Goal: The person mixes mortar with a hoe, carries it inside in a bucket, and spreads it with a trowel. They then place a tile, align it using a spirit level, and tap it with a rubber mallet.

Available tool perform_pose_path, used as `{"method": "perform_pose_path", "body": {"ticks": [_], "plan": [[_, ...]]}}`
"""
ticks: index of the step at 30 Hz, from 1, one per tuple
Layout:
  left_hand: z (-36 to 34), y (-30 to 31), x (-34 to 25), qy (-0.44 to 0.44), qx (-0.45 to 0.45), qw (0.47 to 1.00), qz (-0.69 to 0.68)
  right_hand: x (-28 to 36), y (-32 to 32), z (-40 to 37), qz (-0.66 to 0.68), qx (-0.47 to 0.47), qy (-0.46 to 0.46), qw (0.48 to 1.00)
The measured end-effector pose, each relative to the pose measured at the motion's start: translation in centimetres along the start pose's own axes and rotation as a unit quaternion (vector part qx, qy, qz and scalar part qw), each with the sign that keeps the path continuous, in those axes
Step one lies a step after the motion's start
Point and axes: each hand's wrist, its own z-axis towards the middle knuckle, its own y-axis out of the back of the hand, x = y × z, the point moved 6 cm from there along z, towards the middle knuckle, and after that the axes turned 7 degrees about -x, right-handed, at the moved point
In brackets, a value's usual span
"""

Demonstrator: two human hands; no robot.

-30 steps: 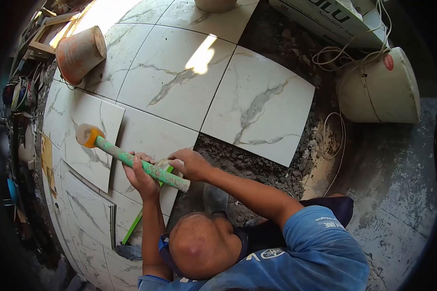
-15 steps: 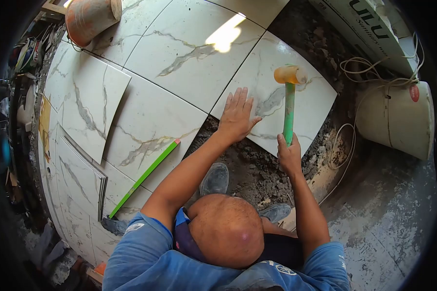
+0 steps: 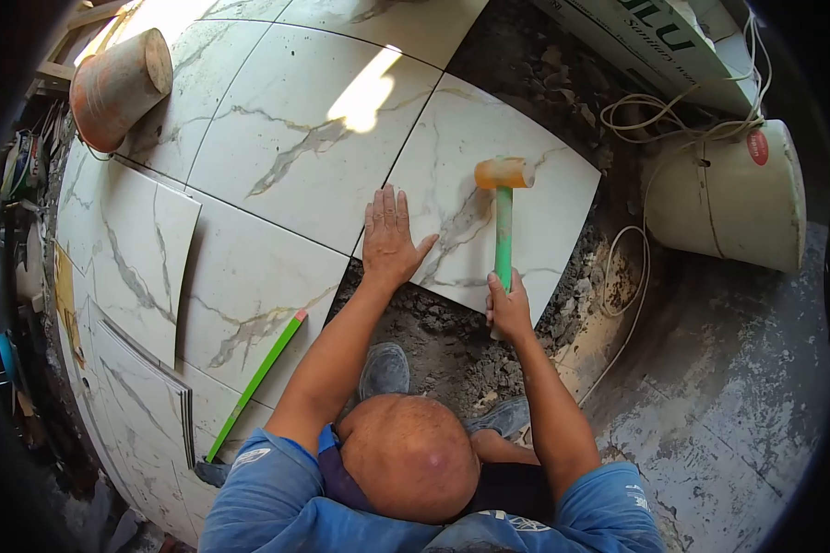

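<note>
My left hand lies flat with fingers stretched out over the near left edge of a white marbled floor tile, by the joint with the neighbouring tile. In my right hand is a rubber mallet, gripped low on its green handle. Its orange-yellow head overlaps the middle of the tile in this view. Dark, crumbly bedding shows along the tile's near edge, in front of my shoes.
A green straightedge lies on the tiles at left, beside a loose tile and a stack of tiles. An orange bucket is tipped at upper left. At right stand a whitish bucket, looped cable and a carton.
The whole view has shifted, so things sit further left in the frame. The mallet head is now nearer the tile's middle relative to the tile. My left hand stays flat at the tile's edge.
</note>
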Motion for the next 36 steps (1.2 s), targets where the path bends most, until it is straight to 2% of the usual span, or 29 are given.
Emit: {"method": "perform_pose_path", "body": {"ticks": [2,6,8,10,12,14,15,17,18,24,26,28,30,32,35,36], "plan": [[0.1,-0.2,0.1,0.009,0.016,1.0,0.001,0.2,1.3,-1.5,-0.013,0.024,-0.034,0.999],[0.2,-0.3,0.0,0.005,0.015,1.0,0.001,3.5,2.1,-1.4,0.049,-0.018,-0.009,0.999],[1.4,-0.1,-0.3,-0.006,0.001,1.0,-0.011,6.9,3.6,-0.5,0.045,-0.098,0.108,0.988],[5.0,0.0,-0.5,-0.01,0.005,0.999,-0.037,8.0,4.7,0.1,0.001,-0.14,0.136,0.981],[9.3,-1.3,-0.5,-0.027,-0.013,0.999,-0.032,10.3,6.1,-0.9,-0.178,-0.276,0.295,0.897],[12.6,-1.9,-0.9,-0.044,-0.024,0.999,-0.014,9.6,6.9,-0.9,-0.198,-0.294,0.282,0.892],[12.9,-2.2,-1.1,-0.047,-0.02,0.998,0.026,8.1,7.2,-0.4,-0.262,-0.29,0.247,0.887],[12.7,-2.1,-1.4,-0.051,-0.016,0.998,0.025,3.6,8.0,1.0,-0.364,-0.264,0.151,0.881],[12.8,-1.8,-1.5,-0.05,-0.017,0.998,0.031,2.1,8.0,1.2,-0.436,-0.223,0.073,0.869],[13.2,-2.2,-1.7,-0.046,0.038,0.997,0.052,-0.3,9.9,-0.5,-0.367,-0.3,0.079,0.877],[13.1,-2.4,-1.4,-0.044,0.022,0.996,0.071,-1.0,10.3,-0.4,-0.423,-0.243,0.034,0.872],[13.5,-2.6,-1.4,-0.044,0.041,0.995,0.081,-0.3,10.6,-1.1,-0.417,-0.254,0.045,0.871],[13.7,-2.3,-0.7,-0.037,0.105,0.991,0.074,0.4,10.9,-2.1,-0.383,-0.326,0.137,0.853],[13.6,-1.7,0.2,-0.042,0.13,0.989,0.065,-0.3,11.4,-2.9,-0.36,-0.346,0.186,0.846],[14.7,0.2,-0.1,-0.084,0.181,0.976,0.09,-4.3,12.8,-3.8,-0.376,-0.312,0.12,0.864],[15.0,0.4,-0.1,-0.094,0.198,0.971,0.099,-5.2,13.3,-3.9,-0.389,-0.274,0.088,0.875]]}}
